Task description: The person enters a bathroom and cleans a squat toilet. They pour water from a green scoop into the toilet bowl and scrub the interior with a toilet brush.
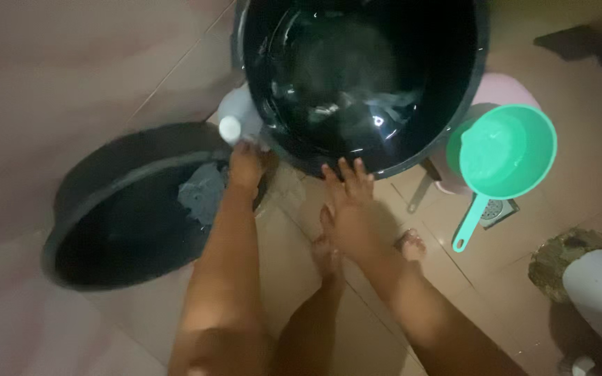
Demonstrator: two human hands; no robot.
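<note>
Fingers of left hand (247, 166) wrap a white bottle (235, 118); right hand (348, 202) fingers spread on black basin (357, 157)

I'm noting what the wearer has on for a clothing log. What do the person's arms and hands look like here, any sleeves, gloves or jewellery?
Both arms are bare from the bottom of the picture to the hands: no sleeves show. The left hand and the right hand wear no gloves. No watch, bracelet or ring can be made out, though the picture is dim and somewhat blurred, so small items on the fingers could be missed.
</note>
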